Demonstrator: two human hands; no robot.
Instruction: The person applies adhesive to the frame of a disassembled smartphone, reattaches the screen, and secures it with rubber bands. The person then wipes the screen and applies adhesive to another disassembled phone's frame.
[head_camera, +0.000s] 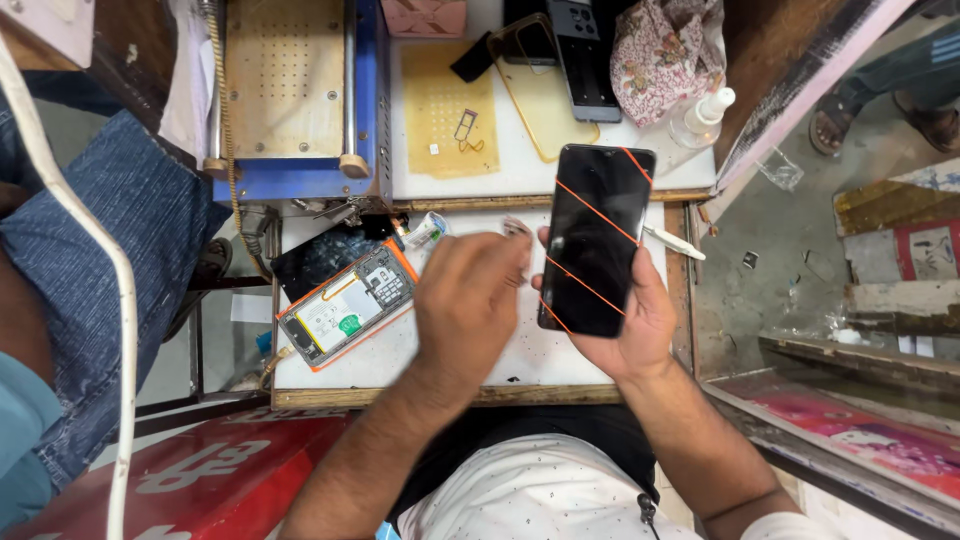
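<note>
- Right hand (628, 318) is clamped around a black glass smartphone screen panel crossed by thin orange lines (596, 238), held above the white worktable (520, 350).
- Left hand (470, 300) is curled beside the panel; whether it holds anything cannot be told.
- Risk: a loose edge grip could drop and crack the panel.

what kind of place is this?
Likely a phone repair stall: an opened phone with its insides bare lies on the bench, a blue heating plate machine stands behind, and the right hand holds a black screen.

Black phone screen (596, 238) crossed by thin orange-red lines; opened phone (347, 309) edged orange; floral cloth (665, 55); white tabletop (540, 350); blue machine frame (300, 180).
</note>
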